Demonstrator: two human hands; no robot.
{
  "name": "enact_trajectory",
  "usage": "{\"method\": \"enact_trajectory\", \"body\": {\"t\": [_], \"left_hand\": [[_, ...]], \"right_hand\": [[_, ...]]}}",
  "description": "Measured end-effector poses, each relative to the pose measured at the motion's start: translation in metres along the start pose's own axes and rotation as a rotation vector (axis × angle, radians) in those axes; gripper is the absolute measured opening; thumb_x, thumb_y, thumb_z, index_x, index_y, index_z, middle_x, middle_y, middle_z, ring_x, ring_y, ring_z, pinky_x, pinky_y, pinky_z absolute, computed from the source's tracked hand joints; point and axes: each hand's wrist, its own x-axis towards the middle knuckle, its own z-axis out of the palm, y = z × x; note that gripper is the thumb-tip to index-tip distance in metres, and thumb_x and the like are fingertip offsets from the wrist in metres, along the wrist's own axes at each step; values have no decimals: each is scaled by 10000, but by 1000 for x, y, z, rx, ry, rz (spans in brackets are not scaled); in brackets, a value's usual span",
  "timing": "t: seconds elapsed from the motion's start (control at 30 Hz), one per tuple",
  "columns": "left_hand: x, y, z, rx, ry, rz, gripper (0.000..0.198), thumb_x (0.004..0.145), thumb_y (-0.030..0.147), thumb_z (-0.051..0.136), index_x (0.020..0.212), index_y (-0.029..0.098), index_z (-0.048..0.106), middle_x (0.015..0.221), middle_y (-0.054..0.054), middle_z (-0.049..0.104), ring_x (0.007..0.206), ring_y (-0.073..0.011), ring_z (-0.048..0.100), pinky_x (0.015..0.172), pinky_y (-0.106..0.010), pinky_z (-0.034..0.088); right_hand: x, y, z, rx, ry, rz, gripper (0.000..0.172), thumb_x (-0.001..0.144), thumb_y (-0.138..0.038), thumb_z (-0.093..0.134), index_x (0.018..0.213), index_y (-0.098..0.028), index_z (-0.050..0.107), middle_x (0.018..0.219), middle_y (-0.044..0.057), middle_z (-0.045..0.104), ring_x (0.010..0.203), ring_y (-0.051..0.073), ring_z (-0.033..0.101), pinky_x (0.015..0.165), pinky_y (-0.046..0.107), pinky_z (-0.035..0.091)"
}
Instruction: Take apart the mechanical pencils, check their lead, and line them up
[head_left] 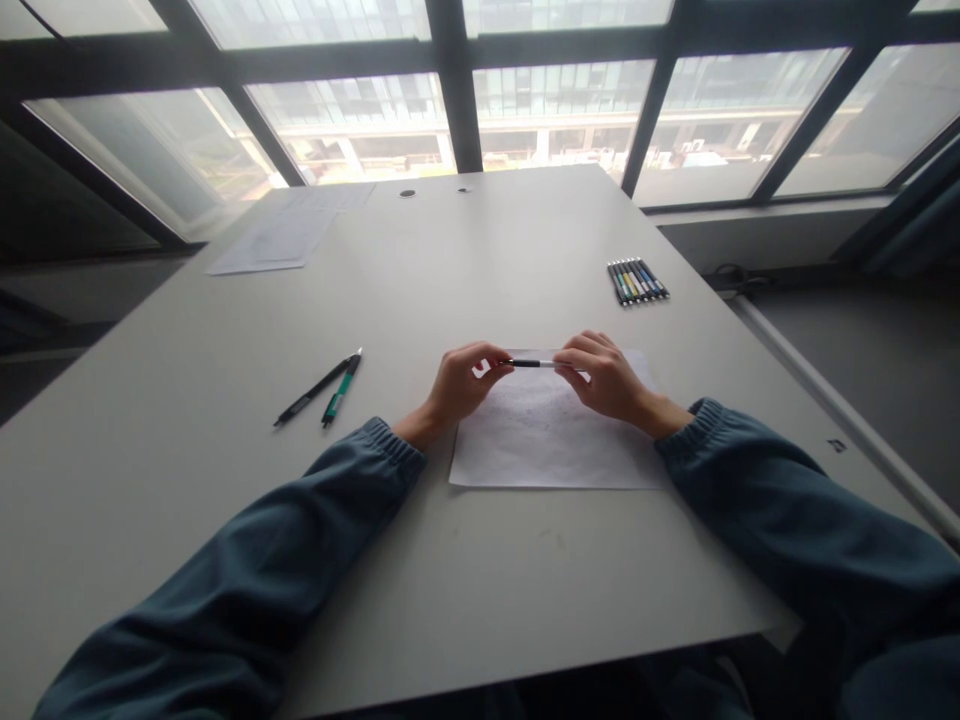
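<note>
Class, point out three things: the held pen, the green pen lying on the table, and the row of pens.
Held pen (527, 363): head view, on its dark section.
Green pen (342, 390): head view, on the middle of its barrel.
Row of pens (637, 283): head view, near the row's middle.

From afar I see a black-and-white pen (532, 363) at the dial's centre, a green-and-black pen (342, 388) and a mostly black pen (315, 390) at nine o'clock, a pen row (637, 282) banded green, yellow and blue at two, dark blue sleeves (262, 560) at four and eight.
</note>
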Motion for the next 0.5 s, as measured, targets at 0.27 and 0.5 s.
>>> {"method": "enact_trajectory", "body": {"t": [0.27, 0.5], "left_hand": [[2, -6, 0, 5, -52, -28, 374, 871, 556, 684, 936, 188, 680, 819, -40, 697, 755, -170, 632, 662, -272, 461], [1, -1, -3, 36, -139, -95, 619, 1003, 585, 402, 579, 164, 567, 546, 9, 528, 544, -119, 478, 588, -261, 363]], "right_hand": [[-1, 1, 1, 26, 5, 12, 147, 991, -253, 543, 962, -221, 683, 911, 75, 674, 879, 238, 557, 818, 406, 434], [0, -1, 1, 26, 10, -7, 140, 989, -252, 549, 956, -218, 681, 897, 73, 674, 858, 234, 558, 804, 402, 440]]}}
